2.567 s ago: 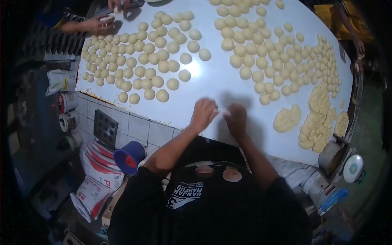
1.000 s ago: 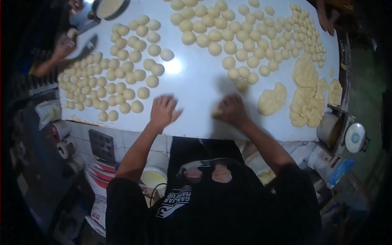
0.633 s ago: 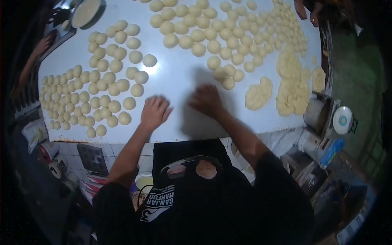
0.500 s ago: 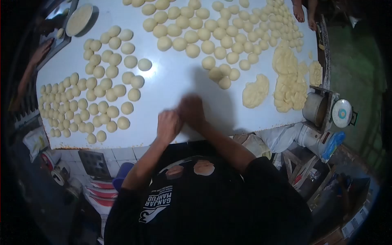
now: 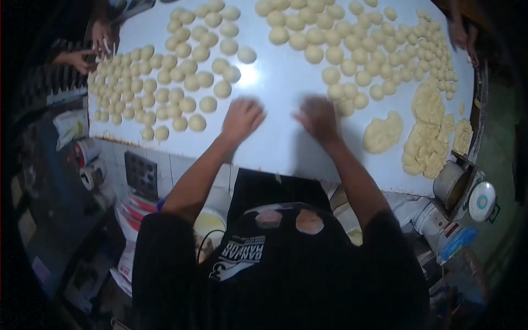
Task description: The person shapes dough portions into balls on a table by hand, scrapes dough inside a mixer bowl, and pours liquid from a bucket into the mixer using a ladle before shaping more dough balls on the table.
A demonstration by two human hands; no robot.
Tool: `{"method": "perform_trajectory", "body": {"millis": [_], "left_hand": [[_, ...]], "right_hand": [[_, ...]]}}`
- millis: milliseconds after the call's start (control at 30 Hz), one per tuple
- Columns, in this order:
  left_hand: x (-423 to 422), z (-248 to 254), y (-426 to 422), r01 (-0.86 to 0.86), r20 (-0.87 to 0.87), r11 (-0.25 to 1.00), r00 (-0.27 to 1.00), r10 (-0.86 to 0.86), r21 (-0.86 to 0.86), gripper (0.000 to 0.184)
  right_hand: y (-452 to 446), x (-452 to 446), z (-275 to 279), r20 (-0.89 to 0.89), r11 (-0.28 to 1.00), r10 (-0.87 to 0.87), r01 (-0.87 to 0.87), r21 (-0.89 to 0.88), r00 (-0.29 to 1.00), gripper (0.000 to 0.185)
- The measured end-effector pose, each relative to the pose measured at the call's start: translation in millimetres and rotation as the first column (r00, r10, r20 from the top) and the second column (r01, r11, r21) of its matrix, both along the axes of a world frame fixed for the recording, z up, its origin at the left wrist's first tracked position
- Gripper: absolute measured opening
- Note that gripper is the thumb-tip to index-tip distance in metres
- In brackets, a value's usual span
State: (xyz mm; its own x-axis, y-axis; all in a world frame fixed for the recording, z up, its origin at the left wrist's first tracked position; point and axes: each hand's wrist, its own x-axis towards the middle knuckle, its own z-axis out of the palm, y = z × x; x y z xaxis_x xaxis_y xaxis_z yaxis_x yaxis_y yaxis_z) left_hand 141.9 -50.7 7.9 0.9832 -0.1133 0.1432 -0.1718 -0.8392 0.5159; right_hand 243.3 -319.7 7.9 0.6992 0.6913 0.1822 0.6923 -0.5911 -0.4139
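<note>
My left hand point(image 5: 242, 118) is palm down on the white tabletop point(image 5: 272, 137), its fingers curled in. Whatever lies beneath that palm is hidden. My right hand point(image 5: 319, 117), smeared by motion, is curled low over the table a short way to the right. Left of my left hand are many round dough balls point(image 5: 197, 122). Another large group of dough balls point(image 5: 313, 54) spreads beyond my right hand, the nearest ones close to its fingers. A flat piece of dough point(image 5: 383, 132) lies to the right, beside a bigger lumpy dough mass point(image 5: 422, 148).
Another person's hands point(image 5: 102, 41) are at the table's left edge, and a further person's hand point(image 5: 471, 47) is at the right edge. A metal pot point(image 5: 450, 180) and a white lid point(image 5: 482, 201) stand off the right corner. Buckets and bags sit below the front edge.
My hands were together near the table's front edge; now they are apart and farther in. The view has shifted, so the table appears higher and farther right. The hands at the left edge moved.
</note>
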Motion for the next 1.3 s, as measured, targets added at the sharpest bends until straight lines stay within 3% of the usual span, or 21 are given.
{"method": "perform_trajectory", "body": {"millis": [67,133,200,267,300,333,400,467,533,600,633,700,800,867,933,1000,1033,1133,1200,1233,1300], "left_hand": [[25.3,3.0,-53.8,-0.314,0.062,0.940,0.944,0.324,-0.133,0.018],[-17.3,-2.8,-75.5,-0.223,0.034,0.959,0.972,0.233,-0.176,0.018],[-57.9,-12.9,-49.3,-0.019,0.077,0.974,0.996,0.038,-0.228,0.020],[-53.8,-27.2,-13.2,-0.055,0.039,0.993,0.997,0.060,-0.104,0.020],[-27.1,0.7,-22.6,-0.275,-0.004,0.960,0.961,0.275,0.046,0.020],[-0.3,-0.8,-33.1,-0.410,0.109,0.909,0.903,0.416,-0.077,0.019],[-2.4,-5.2,-71.0,-0.463,0.076,0.879,0.878,0.472,-0.117,0.019],[-43.6,5.8,-88.1,-0.356,0.092,0.909,0.920,0.382,-0.217,0.021],[-75.2,-6.9,-61.9,-0.280,0.124,0.936,0.943,0.310,-0.213,0.021],[-66.7,8.5,-46.5,-0.348,0.122,0.937,0.932,0.341,0.040,0.024],[-50.4,10.4,-47.3,-0.422,0.050,0.904,0.906,0.419,0.063,0.030],[-44.2,6.9,-68.7,-0.446,0.042,0.894,0.895,0.444,0.038,0.033],[-75.0,9.4,-57.7,-0.339,-0.029,0.940,0.941,0.338,-0.037,0.043],[-84.5,11.0,-20.5,-0.099,-0.118,0.993,0.989,0.091,-0.061,0.044],[-31.6,32.7,30.4,-0.198,-0.105,0.959,0.978,0.180,-0.204,0.041],[51.6,60.5,90.9,-0.368,-0.081,0.857,0.928,0.364,-0.360,0.035],[102.7,91.8,121.8,-0.425,-0.084,0.806,0.898,0.431,-0.412,0.034],[220.8,79.2,209.3,-0.423,0.280,0.874,0.832,0.479,-0.239,0.022],[252.2,55.4,225.0,-0.406,0.261,0.912,0.875,0.407,-0.063,0.024],[262.6,62.0,213.1,-0.403,0.366,0.908,0.867,0.338,0.116,0.025],[276.5,70.2,176.3,-0.229,0.438,0.959,0.889,0.135,0.169,0.031]], "right_hand": [[28.7,-19.1,-8.4,0.000,0.994,-0.080,0.080,0.079,0.997,0.027],[22.2,-29.7,-10.7,0.014,0.973,-0.170,0.165,0.163,0.985,0.028],[-27.0,-38.8,-13.0,0.005,0.938,0.176,-0.170,0.302,0.984,0.030],[-22.6,-1.8,-24.1,-0.038,0.968,0.163,-0.152,0.200,0.986,0.032],[-20.4,4.1,-27.3,-0.107,0.990,0.131,-0.123,0.071,0.986,0.034],[13.8,11.6,5.8,0.062,0.995,-0.026,0.020,0.097,0.998,0.034],[23.2,-17.1,-9.1,-0.057,0.989,-0.150,0.151,0.003,0.987,0.028],[-17.1,-45.9,-2.6,0.003,0.981,0.067,-0.066,0.184,0.998,0.024],[-42.8,-25.4,-3.5,0.004,0.984,0.121,-0.120,0.128,0.993,0.036],[-37.7,-3.6,3.2,-0.286,0.988,0.092,-0.051,0.146,0.954,0.045],[3.9,17.3,27.7,-0.516,0.986,-0.139,0.165,0.004,0.845,0.049],[79.4,59.6,88.8,-0.420,0.928,0.115,0.054,0.368,0.900,0.051],[169.1,111.0,91.4,-0.414,0.880,0.113,0.103,0.464,0.903,0.052],[206.4,133.8,45.7,0.095,0.960,0.083,-0.106,0.260,0.992,0.048],[218.8,131.2,39.1,0.144,0.965,-0.001,-0.037,0.258,0.990,0.040],[210.4,129.0,36.7,-0.160,0.962,0.023,0.022,0.273,0.987,0.037],[196.7,129.3,36.0,-0.013,0.965,0.014,-0.010,0.262,1.000,0.034],[171.5,129.1,58.7,0.054,0.967,-0.253,0.254,-0.010,0.966,0.029],[163.9,131.2,44.0,0.084,0.949,-0.297,0.304,-0.084,0.951,0.027],[160.2,131.8,33.1,0.074,0.959,-0.256,0.262,-0.103,0.964,0.026],[151.5,132.2,28.1,0.077,0.968,-0.218,0.225,-0.111,0.973,0.025]]}}
